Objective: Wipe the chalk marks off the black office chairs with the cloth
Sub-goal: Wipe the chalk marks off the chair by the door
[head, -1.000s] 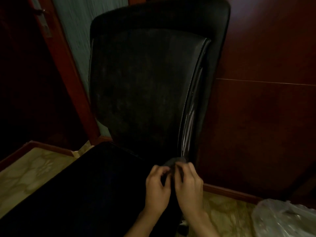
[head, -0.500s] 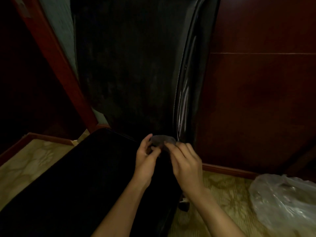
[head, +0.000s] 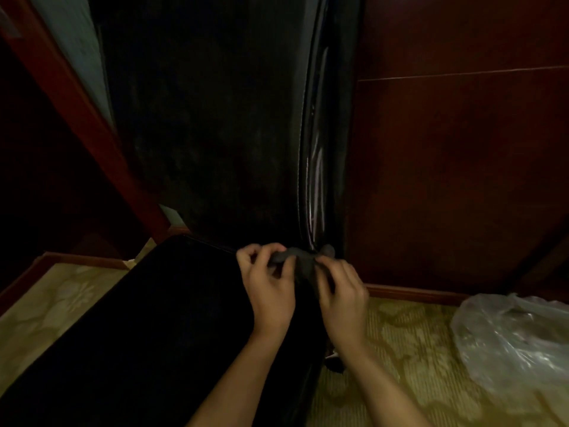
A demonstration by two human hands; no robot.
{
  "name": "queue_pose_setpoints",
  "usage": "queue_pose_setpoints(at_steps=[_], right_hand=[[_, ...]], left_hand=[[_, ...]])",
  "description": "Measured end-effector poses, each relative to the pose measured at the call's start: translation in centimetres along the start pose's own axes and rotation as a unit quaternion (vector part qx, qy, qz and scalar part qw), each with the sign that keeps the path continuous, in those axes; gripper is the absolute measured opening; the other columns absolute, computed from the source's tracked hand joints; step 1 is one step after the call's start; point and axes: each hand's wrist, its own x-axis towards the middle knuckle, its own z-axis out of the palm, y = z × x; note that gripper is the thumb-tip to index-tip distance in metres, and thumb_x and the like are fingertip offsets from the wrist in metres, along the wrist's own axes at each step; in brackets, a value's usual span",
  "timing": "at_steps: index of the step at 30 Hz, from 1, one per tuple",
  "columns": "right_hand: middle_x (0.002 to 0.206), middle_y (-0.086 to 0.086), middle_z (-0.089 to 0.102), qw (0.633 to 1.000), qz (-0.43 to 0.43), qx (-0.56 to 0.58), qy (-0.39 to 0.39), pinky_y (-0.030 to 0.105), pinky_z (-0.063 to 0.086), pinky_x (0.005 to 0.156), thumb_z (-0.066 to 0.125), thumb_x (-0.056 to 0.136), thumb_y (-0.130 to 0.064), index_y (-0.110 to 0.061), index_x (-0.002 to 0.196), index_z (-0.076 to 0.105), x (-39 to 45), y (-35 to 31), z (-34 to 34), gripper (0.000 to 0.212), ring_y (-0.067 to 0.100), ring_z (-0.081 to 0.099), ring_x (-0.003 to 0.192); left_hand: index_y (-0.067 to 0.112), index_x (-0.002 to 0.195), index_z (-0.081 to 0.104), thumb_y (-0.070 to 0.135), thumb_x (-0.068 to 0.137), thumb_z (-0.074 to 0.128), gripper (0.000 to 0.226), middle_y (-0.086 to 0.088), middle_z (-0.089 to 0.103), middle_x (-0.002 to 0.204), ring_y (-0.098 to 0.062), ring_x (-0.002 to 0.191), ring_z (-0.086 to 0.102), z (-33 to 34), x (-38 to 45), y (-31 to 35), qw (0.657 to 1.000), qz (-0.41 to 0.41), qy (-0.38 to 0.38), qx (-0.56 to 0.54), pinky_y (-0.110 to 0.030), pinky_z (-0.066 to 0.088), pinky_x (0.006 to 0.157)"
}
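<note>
Both hands are working the cloth point(head: 300, 261) now: our left hand point(head: 269, 291) and right hand point(head: 343, 298) are each pinching an end and pulling it out wider than a second ago, when it was bunched between them. We're guessing we're prepping it for wiping. It's hovering at the seat's back right corner of the black office chair point(head: 212, 124), whose backrest is looking faintly smudgy, hard to tell in this light.
</note>
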Motion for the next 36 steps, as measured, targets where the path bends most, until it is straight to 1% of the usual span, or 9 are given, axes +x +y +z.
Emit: queue_pose_setpoints(at_steps=[4, 8, 11, 15, 19, 23, 30, 33, 36], right_hand=[[0.099, 0.001, 0.067, 0.998, -0.029, 0.041, 0.028, 0.022, 0.05, 0.08, 0.054, 0.097, -0.017, -0.008, 0.112, 0.066, 1.0, -1.5, -0.4, 0.021, 0.014, 0.063, 0.09], [0.104, -0.007, 0.063, 0.997, 0.014, 0.077, 0.016, 0.025, 0.051, 0.083, 0.057, 0.095, -0.015, -0.023, 0.115, 0.057, -0.7, -1.5, -0.1, 0.021, 0.014, 0.065, 0.096], [0.102, -0.006, 0.062, 0.991, -0.017, 0.108, 0.083, 0.025, 0.052, 0.081, 0.055, 0.095, -0.015, -0.011, 0.11, 0.064, 1.6, -3.9, -1.5, 0.018, 0.009, 0.062, 0.095], [0.1, 0.004, 0.062, 0.974, -0.048, 0.13, 0.182, 0.011, 0.041, 0.087, 0.059, 0.091, 0.002, 0.001, 0.104, 0.067, 9.3, -8.4, -4.8, 0.015, 0.004, 0.057, 0.095], [0.106, 0.006, 0.064, 0.966, -0.058, 0.135, 0.214, 0.004, 0.036, 0.089, 0.059, 0.091, 0.002, -0.001, 0.11, 0.066, 16.2, -11.0, -6.9, 0.02, -0.002, 0.054, 0.098], [0.108, 0.004, 0.066, 0.975, -0.025, 0.1, 0.197, 0.0, 0.033, 0.082, 0.057, 0.096, -0.012, -0.01, 0.116, 0.065, 19.5, -12.3, -7.2, 0.022, 0.002, 0.057, 0.096], [0.098, 0.002, 0.064, 0.986, -0.02, -0.01, 0.166, 0.033, 0.05, 0.069, 0.054, 0.096, -0.031, -0.019, 0.12, 0.067, 15.5, -10.1, -4.9, 0.03, 0.02, 0.065, 0.081], [0.099, 0.003, 0.067, 0.985, 0.003, 0.053, 0.162, 0.02, 0.045, 0.077, 0.051, 0.093, -0.03, -0.012, 0.111, 0.068, 12.7, -8.3, -3.5, 0.031, 0.014, 0.062, 0.087], [0.097, 0.002, 0.068, 0.984, 0.067, 0.098, 0.133, 0.0, 0.033, 0.079, 0.053, 0.092, -0.023, -0.008, 0.105, 0.066, 8.4, -6.2, -2.0, 0.023, 0.013, 0.062, 0.089]], left_hand=[[0.013, 0.099, 0.067, -0.002, 0.084, 0.073, 0.022, -0.003, 0.042, 0.113, -0.004, 0.101, 0.058, -1.2, 0.3, 1.2, 0.996, 0.091, 0.006, -0.009, -0.015, 0.052, 0.085], [0.015, 0.1, 0.062, 0.003, 0.089, 0.07, 0.018, 0.002, 0.046, 0.111, 0.001, 0.1, 0.055, -2.3, -0.1, -0.2, 0.994, 0.087, -0.033, 0.053, -0.033, 0.053, 0.084], [0.018, 0.102, 0.056, 0.009, 0.093, 0.062, 0.014, 0.004, 0.054, 0.104, -0.006, 0.095, 0.058, -3.1, 0.8, 2.5, 0.986, 0.156, -0.036, 0.044, -0.031, 0.051, 0.077], [0.016, 0.1, 0.06, 0.011, 0.092, 0.067, 0.011, 0.003, 0.06, 0.098, -0.002, 0.084, 0.056, -3.2, 4.8, 10.3, 0.963, 0.266, 0.025, 0.028, -0.012, 0.043, 0.072], [0.016, 0.098, 0.065, 0.032, 0.092, 0.066, 0.017, 0.003, 0.066, 0.095, -0.011, 0.086, 0.061, -3.2, 9.5, 16.9, 0.933, 0.34, 0.079, 0.084, -0.026, 0.046, 0.07], [0.019, 0.094, 0.064, 0.041, 0.09, 0.066, 0.022, 0.004, 0.064, 0.092, -0.015, 0.092, 0.052, -2.7, 12.5, 19.6, 0.913, 0.359, 0.128, 0.148, -0.024, 0.037, 0.076], [0.018, 0.097, 0.059, 0.033, 0.089, 0.074, 0.023, 0.007, 0.066, 0.087, -0.002, 0.081, 0.064, -3.1, 11.5, 15.8, 0.972, 0.234, -0.024, 0.013, -0.024, 0.053, 0.073], [0.02, 0.113, 0.058, 0.022, 0.089, 0.075, 0.03, 0.007, 0.068, 0.094, 0.001, 0.086, 0.067, -3.9, 9.5, 14.0, 0.973, 0.218, -0.071, -0.014, -0.014, 0.051, 0.074], [0.023, 0.116, 0.058, 0.013, 0.09, 0.07, 0.03, 0.007, 0.067, 0.1, 0.001, 0.094, 0.064, -4.1, 6.5, 10.5, 0.963, 0.238, -0.111, 0.055, -0.019, 0.051, 0.083]])
